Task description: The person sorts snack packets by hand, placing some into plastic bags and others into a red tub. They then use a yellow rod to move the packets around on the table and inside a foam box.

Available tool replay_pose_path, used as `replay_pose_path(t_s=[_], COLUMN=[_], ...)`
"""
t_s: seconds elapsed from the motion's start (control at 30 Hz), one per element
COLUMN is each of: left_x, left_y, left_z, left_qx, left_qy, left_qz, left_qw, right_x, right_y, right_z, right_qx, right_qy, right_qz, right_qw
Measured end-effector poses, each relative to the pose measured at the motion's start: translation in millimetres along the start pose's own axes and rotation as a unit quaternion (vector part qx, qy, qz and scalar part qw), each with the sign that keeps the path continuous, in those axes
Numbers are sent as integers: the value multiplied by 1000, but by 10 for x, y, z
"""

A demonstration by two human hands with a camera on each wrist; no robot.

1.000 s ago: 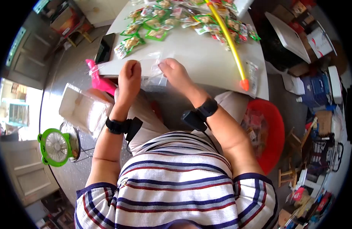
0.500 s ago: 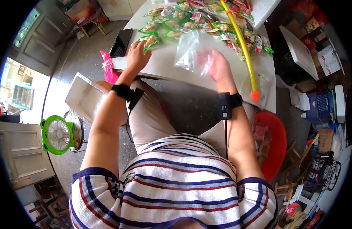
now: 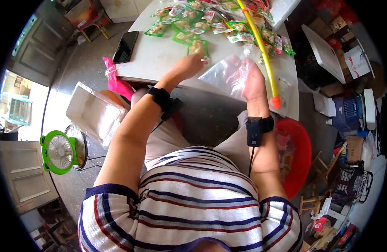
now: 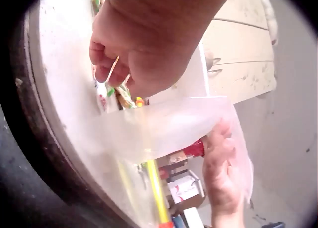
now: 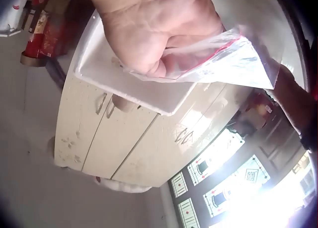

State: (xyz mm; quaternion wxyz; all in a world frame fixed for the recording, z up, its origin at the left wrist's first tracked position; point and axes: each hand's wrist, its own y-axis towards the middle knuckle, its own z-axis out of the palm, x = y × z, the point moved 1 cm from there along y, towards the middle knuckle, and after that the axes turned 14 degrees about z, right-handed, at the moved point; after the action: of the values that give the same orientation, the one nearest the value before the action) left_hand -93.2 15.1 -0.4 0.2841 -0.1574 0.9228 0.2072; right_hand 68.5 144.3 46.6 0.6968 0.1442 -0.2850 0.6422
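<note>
Indoors, a seated person in a striped knit top is working at the near edge of a white tabletop (image 3: 160,56). The left hand (image 3: 188,67) is pinching a green-edged packet (image 3: 199,47), its grip together on the border, with the packet lying just beyond the knuckles, toward the middle of the tabletop. The right hand (image 3: 255,84) is clasping a clear plastic bag (image 3: 227,75) above the near edge, right of centre, its grip clamped loosely on the film and partly covered by it. That hold is probably supporting limp plastic that would otherwise be sagging, while the hands' closeness is leaving little space between packet and bag. Sealed packets (image 3: 202,26) are crowding the far edge, apparently placed within easy reach, and a yellow tube (image 3: 260,46) is running down the right side, its orange tip pointing toward the near right corner.

Thin and glossy, the bag is creasing into sharp folds and catching the light, a red line (image 5: 216,55) crossing it. The packets are showing pale, lumpy contents through crinkled film. A smooth black phone (image 3: 126,46) is resting by the left edge, and wrinkled pink plastic (image 3: 113,80) is hanging at the near left corner.
</note>
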Motion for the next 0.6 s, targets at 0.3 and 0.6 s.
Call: replay_pose_path(t_s=[0.3,0.6], left_x=[-225,-124], left_y=[-468,-654], left_z=[-62,-271], left_qx=[-53,-227], left_qy=[-707,-685], left_qz=[-146,-172], left_qw=[690,670], right_x=[57,-80], right_y=[258,345], right_z=[362,324], right_qx=[129,136], right_qy=[81,61], right_qz=[70,112], right_qw=[986,982])
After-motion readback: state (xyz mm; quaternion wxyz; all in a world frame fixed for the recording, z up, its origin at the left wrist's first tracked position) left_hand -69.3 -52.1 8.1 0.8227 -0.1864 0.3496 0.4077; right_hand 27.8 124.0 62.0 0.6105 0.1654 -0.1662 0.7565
